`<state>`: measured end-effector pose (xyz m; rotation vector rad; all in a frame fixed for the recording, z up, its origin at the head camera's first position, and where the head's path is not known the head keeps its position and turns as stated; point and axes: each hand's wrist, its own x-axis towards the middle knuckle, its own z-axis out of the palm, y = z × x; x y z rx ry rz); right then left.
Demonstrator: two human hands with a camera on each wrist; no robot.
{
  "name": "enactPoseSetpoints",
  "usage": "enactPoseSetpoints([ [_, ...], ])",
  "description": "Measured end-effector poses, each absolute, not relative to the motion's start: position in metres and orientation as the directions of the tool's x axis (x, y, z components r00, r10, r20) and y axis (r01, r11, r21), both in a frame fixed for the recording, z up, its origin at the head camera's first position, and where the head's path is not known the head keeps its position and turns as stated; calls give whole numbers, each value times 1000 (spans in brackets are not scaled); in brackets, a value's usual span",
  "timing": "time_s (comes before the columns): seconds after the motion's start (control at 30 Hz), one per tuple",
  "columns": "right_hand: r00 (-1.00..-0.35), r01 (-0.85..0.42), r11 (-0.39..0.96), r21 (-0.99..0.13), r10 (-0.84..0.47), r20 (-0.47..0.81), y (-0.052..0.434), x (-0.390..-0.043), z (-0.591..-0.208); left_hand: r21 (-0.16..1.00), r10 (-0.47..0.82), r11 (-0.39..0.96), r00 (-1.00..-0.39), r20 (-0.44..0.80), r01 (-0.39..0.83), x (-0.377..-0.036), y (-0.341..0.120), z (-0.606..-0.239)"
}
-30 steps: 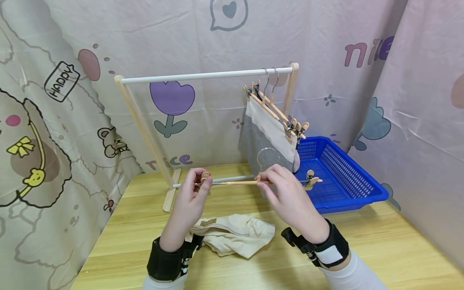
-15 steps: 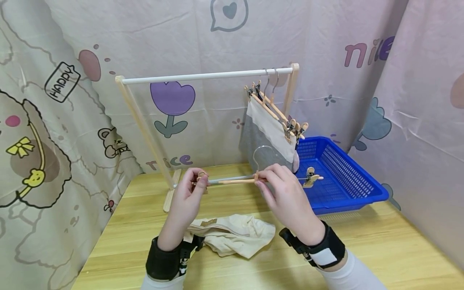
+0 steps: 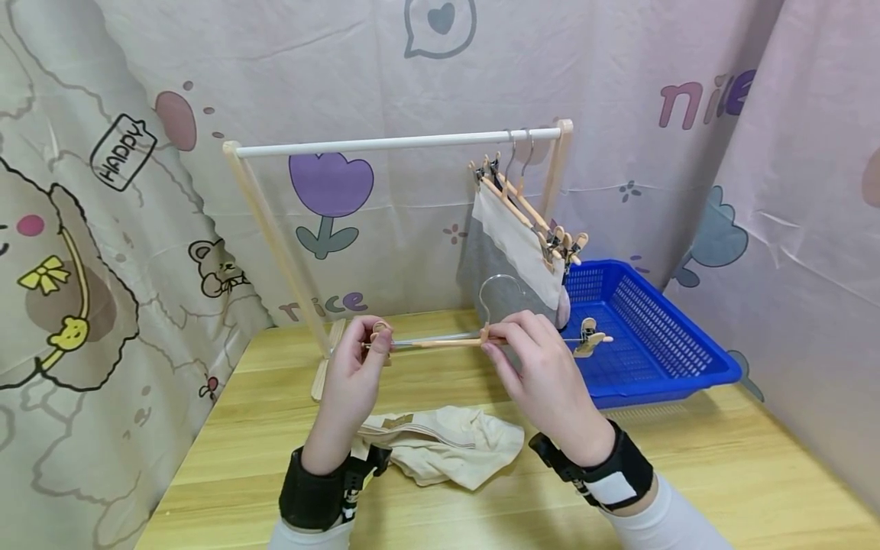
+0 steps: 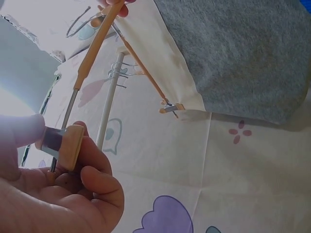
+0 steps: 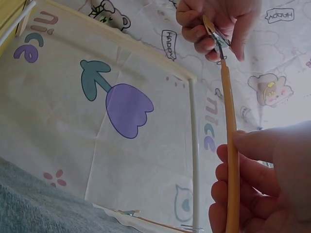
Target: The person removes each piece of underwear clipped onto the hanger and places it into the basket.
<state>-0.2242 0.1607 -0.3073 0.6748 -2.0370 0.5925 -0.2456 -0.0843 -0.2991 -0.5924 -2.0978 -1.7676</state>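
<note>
You hold the wooden clip hanger with the wire hook [image 3: 474, 340] level above the table, its long axis running left to right. Your left hand [image 3: 354, 374] pinches the left end clip [image 3: 382, 336]; your right hand [image 3: 543, 367] grips the bar at the middle. The crumpled cream cloth [image 3: 447, 451] lies near, directly below, closer to your left hand.

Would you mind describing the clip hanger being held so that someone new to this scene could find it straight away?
Start at the wooden garment rack at the back of the table. In front of it, the wooden clip hanger is held level in the air: the left hand pinches its left clip, the right hand grips its middle. Unlike the two hangers on the rail, it carries no cloth.
</note>
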Motion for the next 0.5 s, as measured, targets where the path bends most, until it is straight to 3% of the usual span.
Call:
enactPoseSetpoints([
  [0.3, -442, -683, 710, -171, -215, 871, 160, -223, -306, 848, 63, 118, -856, 513, 517, -244, -88, -297],
  [0.5, -311, -738, 667, -103, -201, 929, 156, -220, -306, 854, 29, 108, -860, 509, 509, -244, -94, -295],
])
